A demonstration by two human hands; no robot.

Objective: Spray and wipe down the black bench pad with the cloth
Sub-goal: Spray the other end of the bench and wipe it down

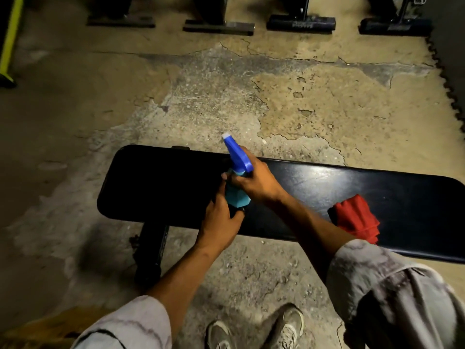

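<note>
The black bench pad (163, 182) stretches across the middle of the view, from the left to the right edge. Over its centre I hold a teal spray bottle (236, 197) with a blue trigger head and white nozzle that points away and to the left. My left hand (221, 220) grips the bottle's lower body. My right hand (256, 180) wraps the neck at the trigger. A crumpled red cloth (354, 217) lies on the pad to the right, apart from both hands.
The bench's dark leg (151, 253) stands on cracked concrete floor (226, 96) below the pad's left part. Black equipment bases (219, 26) line the far edge. A yellow bar (10, 39) runs at the far left. My shoes (254, 328) are near the bottom.
</note>
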